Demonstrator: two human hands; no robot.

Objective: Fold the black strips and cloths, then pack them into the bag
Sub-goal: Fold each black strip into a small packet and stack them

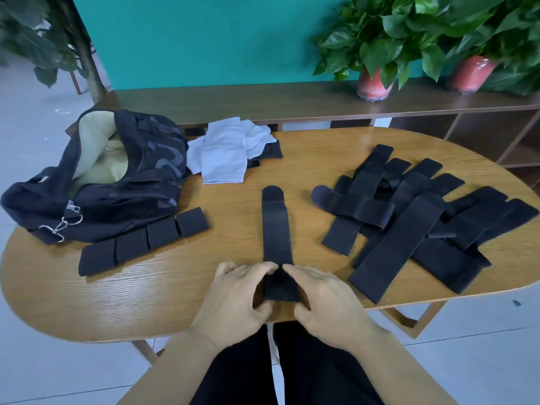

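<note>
No readable text, label, brand, number or sign shows anywhere in the view. The black bag (96, 182) carries only a grey curved pattern on its mesh side, which forms no letters that can be made out.

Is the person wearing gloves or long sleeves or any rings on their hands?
No. The left hand and right hand are bare, with no gloves, rings or watch showing. Both forearms are uncovered too; no sleeve comes into view.

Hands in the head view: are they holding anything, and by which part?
Both the left hand and right hand pinch the black strip at its near end, folding it up from the table.
</note>
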